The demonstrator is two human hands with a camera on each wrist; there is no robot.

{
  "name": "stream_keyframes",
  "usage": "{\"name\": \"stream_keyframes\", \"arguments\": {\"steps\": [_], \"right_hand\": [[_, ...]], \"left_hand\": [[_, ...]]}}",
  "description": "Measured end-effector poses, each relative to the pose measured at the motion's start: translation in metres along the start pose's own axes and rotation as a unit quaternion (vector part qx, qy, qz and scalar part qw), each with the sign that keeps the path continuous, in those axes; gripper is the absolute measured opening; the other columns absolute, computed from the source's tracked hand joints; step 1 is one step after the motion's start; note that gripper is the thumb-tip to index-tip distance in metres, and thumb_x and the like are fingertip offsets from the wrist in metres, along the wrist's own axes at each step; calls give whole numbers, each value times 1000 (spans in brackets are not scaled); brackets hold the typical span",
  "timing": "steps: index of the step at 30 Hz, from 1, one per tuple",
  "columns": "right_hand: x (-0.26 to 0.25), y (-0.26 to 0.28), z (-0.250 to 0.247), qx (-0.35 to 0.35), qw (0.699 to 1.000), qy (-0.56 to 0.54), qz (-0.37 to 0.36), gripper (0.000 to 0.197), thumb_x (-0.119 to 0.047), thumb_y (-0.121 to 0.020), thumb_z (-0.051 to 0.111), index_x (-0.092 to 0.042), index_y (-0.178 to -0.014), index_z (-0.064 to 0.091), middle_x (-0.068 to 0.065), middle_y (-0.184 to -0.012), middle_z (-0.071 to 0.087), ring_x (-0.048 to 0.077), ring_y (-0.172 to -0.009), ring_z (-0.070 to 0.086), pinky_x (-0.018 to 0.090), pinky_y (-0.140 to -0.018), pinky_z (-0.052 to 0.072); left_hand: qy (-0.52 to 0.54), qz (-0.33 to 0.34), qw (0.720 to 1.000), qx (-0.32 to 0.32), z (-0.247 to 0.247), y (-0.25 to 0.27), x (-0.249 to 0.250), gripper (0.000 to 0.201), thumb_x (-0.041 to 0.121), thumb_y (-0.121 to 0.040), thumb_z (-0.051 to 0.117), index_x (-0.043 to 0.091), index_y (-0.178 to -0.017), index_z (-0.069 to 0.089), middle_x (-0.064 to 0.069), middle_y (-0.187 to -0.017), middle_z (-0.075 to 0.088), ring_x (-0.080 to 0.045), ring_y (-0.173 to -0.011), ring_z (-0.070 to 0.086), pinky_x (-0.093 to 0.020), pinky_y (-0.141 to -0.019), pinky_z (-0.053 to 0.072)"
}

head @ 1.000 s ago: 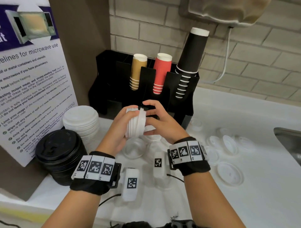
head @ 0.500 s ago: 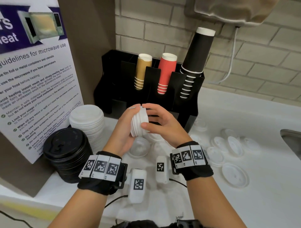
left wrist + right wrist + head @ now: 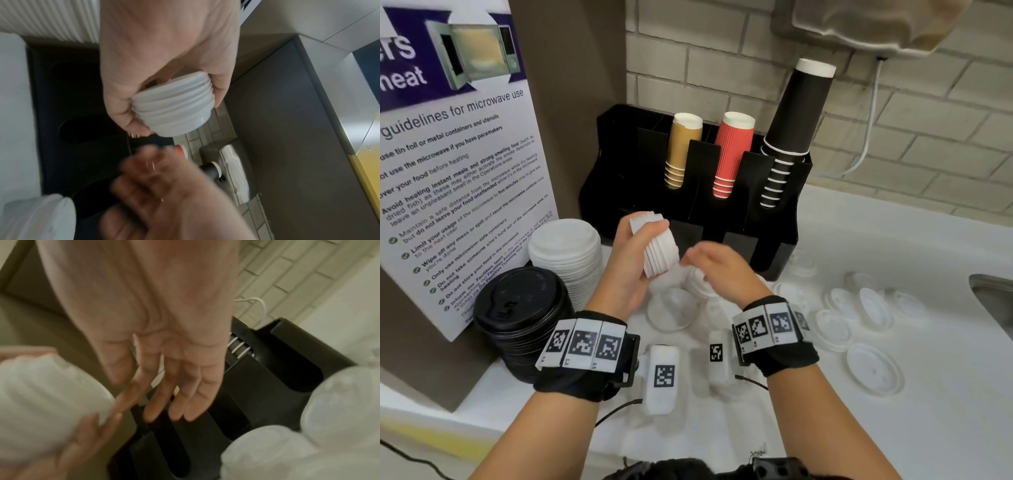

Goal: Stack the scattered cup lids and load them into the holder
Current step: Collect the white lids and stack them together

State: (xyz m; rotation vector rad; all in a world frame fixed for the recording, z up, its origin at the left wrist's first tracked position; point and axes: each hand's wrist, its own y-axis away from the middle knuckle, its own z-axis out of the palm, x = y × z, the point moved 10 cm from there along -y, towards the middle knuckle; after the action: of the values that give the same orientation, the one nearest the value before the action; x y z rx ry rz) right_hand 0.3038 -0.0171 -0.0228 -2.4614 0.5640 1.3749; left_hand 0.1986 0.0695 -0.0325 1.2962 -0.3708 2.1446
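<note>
left hand (image 3: 635, 260) grips the lid stack (image 3: 657, 248) sideways, likely to slot it into the holder (image 3: 774, 246); right hand (image 3: 717, 270), fingers loose, holds nothing

The white counter (image 3: 893, 428) carries a black cup holder (image 3: 688, 212) against the brick wall, a stack of black lids (image 3: 517, 318), a stack of white lids (image 3: 565, 253) beside it, and scattered clear lids (image 3: 873, 370) toward the sink (image 3: 993, 291).

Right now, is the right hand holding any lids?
No: the right hand is open and empty, while the left hand grips the lid stack.
</note>
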Motion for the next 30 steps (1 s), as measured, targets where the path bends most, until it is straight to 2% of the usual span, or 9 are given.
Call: {"name": "stream_keyframes", "arguments": {"steps": [4, 10, 14, 16, 19, 23, 25, 28, 30], "right_hand": [[25, 16, 64, -224, 944, 239, 36, 22, -40, -88, 60, -25, -96, 75, -3, -112, 63, 16, -113, 45, 32, -99, 39], [38, 32, 90, -308, 880, 355, 72, 28, -35, -86, 65, -20, -109, 71, 6, -115, 63, 26, -119, 39, 46, -103, 34], [17, 20, 69, -205, 922, 327, 25, 20, -16, -84, 67, -18, -103, 73, -3, -111, 67, 19, -112, 52, 46, -106, 28], [10, 16, 53, -146, 942, 301, 18, 18, -6, -83, 62, -18, -95, 69, -5, -100, 66, 16, -103, 56, 44, -104, 31], [7, 19, 38, -125, 957, 261, 20, 19, -6, -81, 60, -23, -88, 60, -8, -89, 58, 14, -96, 57, 43, -99, 40], [-13, 22, 8, -69, 986, 153, -21, 15, -7, -85, 58, -20, -83, 66, -8, -90, 51, 8, -88, 51, 21, -81, 40], [-19, 23, -5, -37, 994, 102, -26, 18, -5, -90, 52, -18, -87, 65, -6, -94, 47, 8, -93, 49, 16, -83, 40], [-13, 28, -3, -41, 995, -83, 36, 25, -7, -96, 40, -22, -89, 59, 8, -105, 55, 23, -101, 58, 39, -86, 56], [-10, 31, 1, -40, 977, -201, 53, 18, -10, -99, 41, -21, -101, 56, 9, -105, 57, 23, -96, 62, 42, -80, 59]], "left_hand": [[15, 23, 1000, 8, -3, -2, 12, 24, 19, -90, 61, 28, -110, 50, -3, -111, 54, -17, -98, 57, -29, -62, 50], [4, 27, 1000, -1, -5, 0, 14, 31, 22, -90, 62, 30, -116, 47, -3, -118, 52, -22, -107, 55, -35, -71, 53], [-31, 37, 999, -12, -8, 0, 16, 26, 19, -90, 63, 33, -108, 51, 1, -110, 53, -21, -103, 56, -35, -70, 53], [-74, 45, 996, -25, -7, 0, 17, 26, 18, -90, 64, 35, -106, 52, 5, -105, 54, -18, -99, 57, -29, -63, 52], [-139, 51, 988, -46, -4, 0, 13, 29, 17, -87, 67, 35, -105, 54, 8, -101, 56, -11, -91, 58, -19, -54, 49], [-231, 14, 966, -120, 7, 5, -2, 27, 18, -83, 72, 34, -101, 59, 11, -95, 59, -5, -85, 59, -17, -60, 46], [-243, -12, 957, -157, 15, 10, -11, 27, 21, -83, 72, 36, -101, 60, 10, -97, 60, -7, -87, 60, -22, -66, 45], [-215, -19, 964, -157, 21, 14, -15, 29, 20, -86, 70, 35, -108, 59, 5, -105, 61, -13, -96, 61, -26, -70, 48], [-173, -13, 974, -145, 25, 15, -16, 27, 18, -88, 67, 34, -108, 58, 3, -106, 61, -14, -97, 63, -27, -71, 50]]}}
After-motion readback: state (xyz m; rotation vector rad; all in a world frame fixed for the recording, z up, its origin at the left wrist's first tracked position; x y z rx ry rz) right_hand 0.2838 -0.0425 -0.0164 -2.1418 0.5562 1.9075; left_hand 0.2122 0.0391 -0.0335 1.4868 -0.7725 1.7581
